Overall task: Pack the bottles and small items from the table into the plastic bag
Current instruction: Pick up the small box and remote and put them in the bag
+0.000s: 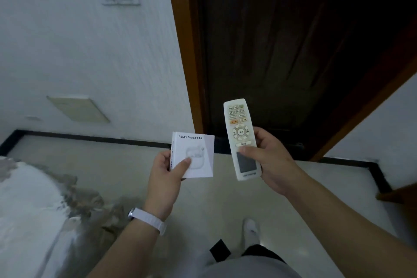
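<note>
Nearest, a white wristband on the left wrist. Above it, left hand closed around a white earbuds box — thumb across its front. Just beside, right hand gripping a white remote control, upright, thumb on its face. Beyond — pale floor, dark wooden door.

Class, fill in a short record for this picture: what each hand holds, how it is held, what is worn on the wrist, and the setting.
left hand: grips a white earbuds box, thumb on its front
right hand: grips a white remote, buttons facing up, thumb near its screen
left wrist: white watch
setting: pale floor, white wall, dark wooden door
table and bag: not in view
</note>
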`<action>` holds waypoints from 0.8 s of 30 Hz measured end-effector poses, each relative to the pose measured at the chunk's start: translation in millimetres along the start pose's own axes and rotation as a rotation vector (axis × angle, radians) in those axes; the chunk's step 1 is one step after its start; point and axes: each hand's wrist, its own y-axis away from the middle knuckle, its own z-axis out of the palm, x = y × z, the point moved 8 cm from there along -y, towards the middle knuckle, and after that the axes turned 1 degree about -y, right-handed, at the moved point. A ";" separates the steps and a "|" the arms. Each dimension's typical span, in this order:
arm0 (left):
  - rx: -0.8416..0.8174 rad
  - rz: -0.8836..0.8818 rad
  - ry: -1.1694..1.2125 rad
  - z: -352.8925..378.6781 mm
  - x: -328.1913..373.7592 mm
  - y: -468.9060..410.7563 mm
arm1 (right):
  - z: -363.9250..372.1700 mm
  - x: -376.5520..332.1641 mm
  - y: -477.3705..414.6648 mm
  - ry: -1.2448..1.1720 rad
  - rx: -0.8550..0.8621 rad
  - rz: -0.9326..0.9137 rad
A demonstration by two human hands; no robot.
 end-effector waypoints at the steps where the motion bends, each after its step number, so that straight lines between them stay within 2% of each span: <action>1: 0.026 -0.009 0.003 -2.6 -0.5 -11.9 | 5.8 -1.1 -17.5 0.001 -0.032 0.000; 6: 0.149 -0.034 -0.026 -10.6 9.3 -72.8 | 39.2 -13.1 -111.1 -0.061 -0.226 0.033; 16: 0.419 -0.001 -0.047 -27.8 77.9 -181.9 | 111.1 -48.0 -287.9 -0.116 -0.483 0.172; 24: 0.678 -0.080 0.046 -107.3 69.3 -207.3 | 230.0 -35.9 -356.7 -0.061 -0.704 0.279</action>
